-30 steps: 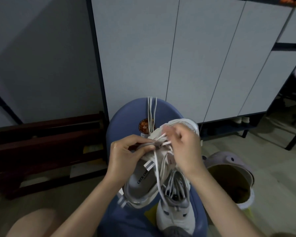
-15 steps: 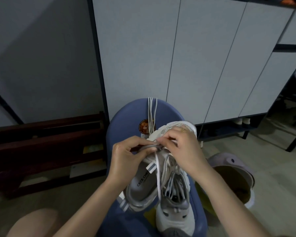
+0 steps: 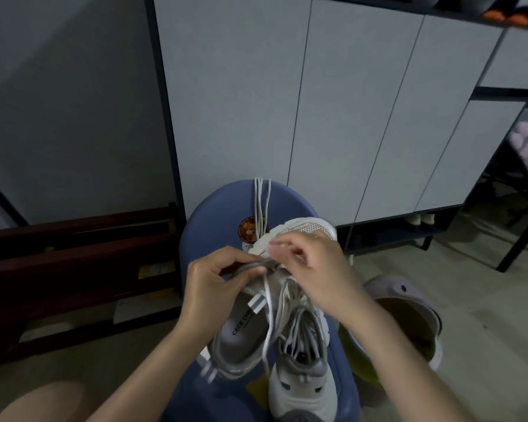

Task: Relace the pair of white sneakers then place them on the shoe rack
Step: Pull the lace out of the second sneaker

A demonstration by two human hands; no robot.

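Threading a lace (image 3: 267, 303) through one sneaker (image 3: 256, 306), our left hand (image 3: 214, 284) grips its tongue, right hand (image 3: 314, 269) pinches lace; second sneaker (image 3: 302, 370) laced, rack waits.

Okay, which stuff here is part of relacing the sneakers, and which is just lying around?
Part of the job:
held sneaker
second sneaker
lace
spare laces
left hand
right hand

Just lying about:
blue stool
clog
wooden bench
cabinet

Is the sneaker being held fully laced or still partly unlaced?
Partly unlaced: a loose lace dangles across the held sneaker while both hands work near its toe.
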